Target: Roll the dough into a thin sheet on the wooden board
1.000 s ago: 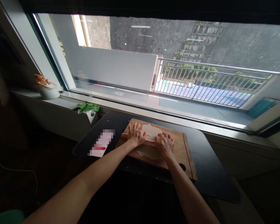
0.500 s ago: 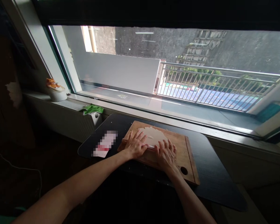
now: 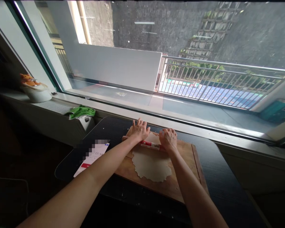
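Observation:
A sheet of rolled-out dough with ragged edges lies on a wooden cutting board. Across its far part rests a rolling pin with a red-and-white label around the middle. My left hand presses on the pin's left part, palm down, its fingers stretched forward and apart. Over the right part of the pin, my right hand is closed, with its fingers bent; their tips are partly hidden. A strip of dough shows beyond the pin, between the hands.
The board stands on a dark table beside a window ledge. A phone, partly blurred, lies left of my left forearm. A green cloth and a white pot are on the radiator at the left.
Both hands and the rolling pin have moved forward over the dough, toward the window, baring its near part. My right fingers have gone from spread to bent. The view has shifted too.

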`<action>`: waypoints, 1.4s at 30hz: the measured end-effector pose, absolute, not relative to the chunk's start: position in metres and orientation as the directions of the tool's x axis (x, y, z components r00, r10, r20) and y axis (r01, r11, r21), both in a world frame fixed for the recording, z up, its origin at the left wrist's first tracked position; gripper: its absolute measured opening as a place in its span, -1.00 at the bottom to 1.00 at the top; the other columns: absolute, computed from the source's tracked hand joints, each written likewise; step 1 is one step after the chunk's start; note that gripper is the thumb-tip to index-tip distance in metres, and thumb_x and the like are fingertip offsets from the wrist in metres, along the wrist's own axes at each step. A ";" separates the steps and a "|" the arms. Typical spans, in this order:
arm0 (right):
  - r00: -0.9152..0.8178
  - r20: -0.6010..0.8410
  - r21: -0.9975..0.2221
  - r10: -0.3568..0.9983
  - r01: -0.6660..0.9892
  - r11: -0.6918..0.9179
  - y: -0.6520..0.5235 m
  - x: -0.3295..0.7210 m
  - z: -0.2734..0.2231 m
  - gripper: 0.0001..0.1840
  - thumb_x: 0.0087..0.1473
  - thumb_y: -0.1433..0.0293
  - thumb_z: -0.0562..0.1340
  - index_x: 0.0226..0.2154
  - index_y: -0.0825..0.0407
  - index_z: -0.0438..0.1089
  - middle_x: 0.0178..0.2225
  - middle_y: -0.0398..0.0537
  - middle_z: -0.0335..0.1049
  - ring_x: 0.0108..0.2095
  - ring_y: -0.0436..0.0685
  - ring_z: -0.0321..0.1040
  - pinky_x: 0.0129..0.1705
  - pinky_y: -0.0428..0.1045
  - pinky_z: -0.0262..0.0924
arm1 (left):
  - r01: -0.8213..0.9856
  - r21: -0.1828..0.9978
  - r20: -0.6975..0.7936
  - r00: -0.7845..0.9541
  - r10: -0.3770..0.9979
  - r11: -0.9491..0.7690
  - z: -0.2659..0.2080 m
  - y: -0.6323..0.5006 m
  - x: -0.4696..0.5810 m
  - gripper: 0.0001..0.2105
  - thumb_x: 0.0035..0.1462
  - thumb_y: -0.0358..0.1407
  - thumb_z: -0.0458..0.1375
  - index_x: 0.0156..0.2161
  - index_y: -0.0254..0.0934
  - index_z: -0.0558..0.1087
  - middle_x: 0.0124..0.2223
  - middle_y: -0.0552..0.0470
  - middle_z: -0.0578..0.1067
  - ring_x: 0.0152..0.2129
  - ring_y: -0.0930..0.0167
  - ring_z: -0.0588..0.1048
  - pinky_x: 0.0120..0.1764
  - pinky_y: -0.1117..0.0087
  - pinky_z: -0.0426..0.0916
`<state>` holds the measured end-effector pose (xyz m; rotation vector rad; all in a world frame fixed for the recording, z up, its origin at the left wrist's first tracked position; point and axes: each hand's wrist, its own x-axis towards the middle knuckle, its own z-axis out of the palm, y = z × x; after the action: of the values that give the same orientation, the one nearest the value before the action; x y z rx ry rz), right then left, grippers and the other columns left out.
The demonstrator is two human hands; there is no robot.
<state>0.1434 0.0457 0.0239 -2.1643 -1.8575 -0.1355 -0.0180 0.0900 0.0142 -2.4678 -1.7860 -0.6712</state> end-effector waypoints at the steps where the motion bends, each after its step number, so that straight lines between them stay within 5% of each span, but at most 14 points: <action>1: 0.167 0.261 -0.155 0.951 0.979 -0.129 0.048 0.144 0.024 -0.56 0.32 0.29 0.00 -0.04 0.13 0.51 0.03 0.24 0.47 0.13 0.31 0.23 0.11 0.12 0.06 | 0.905 0.224 0.386 0.259 0.885 -0.362 0.016 0.091 -0.018 -0.68 0.35 -0.22 -0.04 -0.01 -0.31 0.48 0.16 -0.23 0.48 0.31 0.10 0.18 0.32 -0.12 -0.01; 6: 0.185 0.207 -0.190 0.961 0.971 -0.146 0.036 0.143 0.023 -0.58 0.29 0.31 0.02 -0.04 0.11 0.52 0.02 0.24 0.47 0.08 0.32 0.26 0.05 0.12 0.11 | 0.833 0.169 0.487 0.394 0.779 -0.526 0.017 0.064 -0.028 -0.69 0.36 -0.30 -0.09 -0.09 -0.28 0.50 0.05 -0.15 0.54 0.26 0.19 0.25 0.35 0.03 -0.05; 14: 0.059 0.288 -0.138 0.956 0.990 -0.019 -0.047 0.138 0.014 -0.62 0.31 0.32 0.00 -0.18 0.01 0.53 0.06 0.06 0.47 0.26 0.28 0.12 0.22 0.11 0.00 | 0.794 0.108 0.381 0.523 0.762 -0.599 0.002 -0.018 -0.047 -0.60 0.38 -0.19 -0.08 0.14 -0.26 0.46 0.25 -0.13 0.43 0.30 0.13 0.22 0.37 -0.07 -0.12; 19: -0.152 0.358 -0.063 0.921 0.981 0.186 -0.099 0.148 -0.012 -0.57 0.34 0.28 0.00 0.10 0.02 0.42 0.16 0.04 0.43 0.33 0.26 0.05 0.30 0.15 -0.11 | 0.743 0.114 0.334 0.597 0.730 -0.660 -0.016 -0.056 -0.069 -0.50 0.38 -0.18 -0.08 0.34 -0.26 0.25 0.36 -0.11 0.30 0.37 0.18 0.10 0.38 -0.07 -0.13; 22: -0.140 0.369 -0.029 0.919 0.986 0.162 -0.095 0.151 -0.016 -0.51 0.34 0.21 0.02 0.17 0.06 0.37 0.22 0.13 0.37 0.34 0.31 0.05 0.31 0.20 -0.14 | 0.745 0.114 0.325 0.597 0.734 -0.657 -0.018 -0.049 -0.067 -0.46 0.37 -0.12 -0.06 0.37 -0.29 0.21 0.38 -0.12 0.25 0.38 0.19 0.08 0.38 -0.05 -0.15; 29: 0.044 0.258 -0.068 0.965 0.997 -0.027 -0.009 0.155 0.016 -0.54 0.36 0.19 -0.02 -0.01 -0.01 0.51 0.18 0.09 0.39 0.31 0.32 0.06 0.25 0.20 -0.05 | 0.833 0.136 0.311 0.478 0.821 -0.537 0.003 0.044 -0.020 -0.48 0.37 -0.11 -0.10 0.31 -0.30 0.29 0.38 -0.18 0.25 0.37 0.17 0.09 0.36 -0.11 -0.11; 35: 0.172 0.201 -0.115 0.964 0.982 -0.151 0.035 0.163 0.034 -0.52 0.37 0.22 -0.04 0.03 0.10 0.47 0.19 0.19 0.34 0.30 0.28 0.05 0.23 0.16 0.00 | 0.903 0.223 0.099 0.354 0.930 -0.367 0.019 0.092 0.000 -0.46 0.37 -0.10 -0.13 0.33 -0.33 0.25 0.40 -0.21 0.19 0.39 0.11 0.04 0.32 -0.20 -0.09; 42: -0.059 0.278 -0.052 0.959 0.996 0.076 -0.032 0.155 0.000 -0.60 0.35 0.23 0.01 -0.01 -0.01 0.48 0.21 0.11 0.34 0.31 0.30 0.05 0.25 0.20 -0.02 | 0.802 0.139 0.178 0.557 0.811 -0.581 -0.008 0.035 -0.034 -0.46 0.39 -0.11 -0.15 0.39 -0.19 0.17 0.44 -0.08 0.14 0.39 0.17 0.05 0.36 -0.11 -0.11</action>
<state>0.1552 -0.0317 0.0002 -1.9728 -2.1140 -0.2233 -0.0338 0.0352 -0.0083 -2.8085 -1.4553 -0.3554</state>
